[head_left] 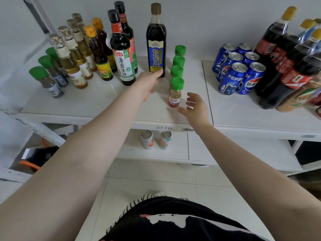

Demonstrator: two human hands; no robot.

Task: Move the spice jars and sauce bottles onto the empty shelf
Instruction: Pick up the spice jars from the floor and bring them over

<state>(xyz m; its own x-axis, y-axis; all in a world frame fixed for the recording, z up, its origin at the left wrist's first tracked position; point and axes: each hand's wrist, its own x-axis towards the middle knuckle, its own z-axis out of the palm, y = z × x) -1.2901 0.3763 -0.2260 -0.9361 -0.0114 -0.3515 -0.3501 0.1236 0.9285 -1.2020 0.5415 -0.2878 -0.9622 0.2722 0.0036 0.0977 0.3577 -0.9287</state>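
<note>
A tall dark sauce bottle with a blue and yellow label [156, 40] stands upright mid-shelf. My left hand [149, 84] touches its base, fingers curled against the foot of the bottle. Right of it runs a row of several green-capped spice jars; the nearest jar [175, 92] holds orange-brown powder. My right hand [195, 106] hovers open just right of that jar, fingers spread, apart from it. Further left stand two soy sauce bottles [122, 56], several oil and vinegar bottles [76, 58] and three more green-capped jars [46, 80].
The white shelf [107, 108] carries blue Pepsi cans [238, 72] and large cola bottles [284, 63] on its right half. Two drink cans [156, 140] stand on the lower shelf. Below is a tiled floor.
</note>
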